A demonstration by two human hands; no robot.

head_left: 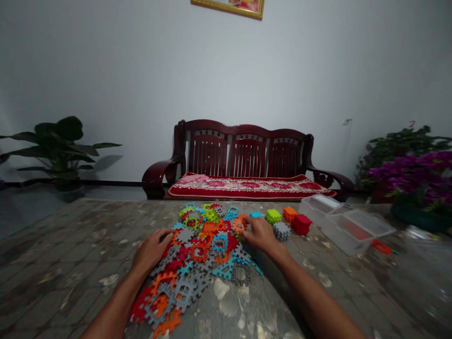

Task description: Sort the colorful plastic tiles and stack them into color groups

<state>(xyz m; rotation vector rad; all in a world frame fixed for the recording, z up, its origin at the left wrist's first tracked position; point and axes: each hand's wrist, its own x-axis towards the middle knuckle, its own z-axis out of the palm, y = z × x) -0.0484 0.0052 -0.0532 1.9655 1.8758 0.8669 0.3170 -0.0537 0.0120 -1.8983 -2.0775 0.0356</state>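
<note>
Red, orange, blue, grey and green tiles [197, 254] cover a mottled grey stone-patterned surface [70, 263]; beside the tiles, green [273, 216], orange [290, 213], grey [281, 230] and red stacks [301, 224]. Beyond the tiles, a dark red bench [243, 155] with a rose-patterned cushion [247, 186].

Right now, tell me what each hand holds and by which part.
Nothing is clearly held. The left hand and the right hand rest on the puzzle tile pile; any grip underneath cannot be told.

text: I read none | labels, brands, numbers: none legible | framed picture [229, 6] on wall: cut off, nothing I can make out
</note>
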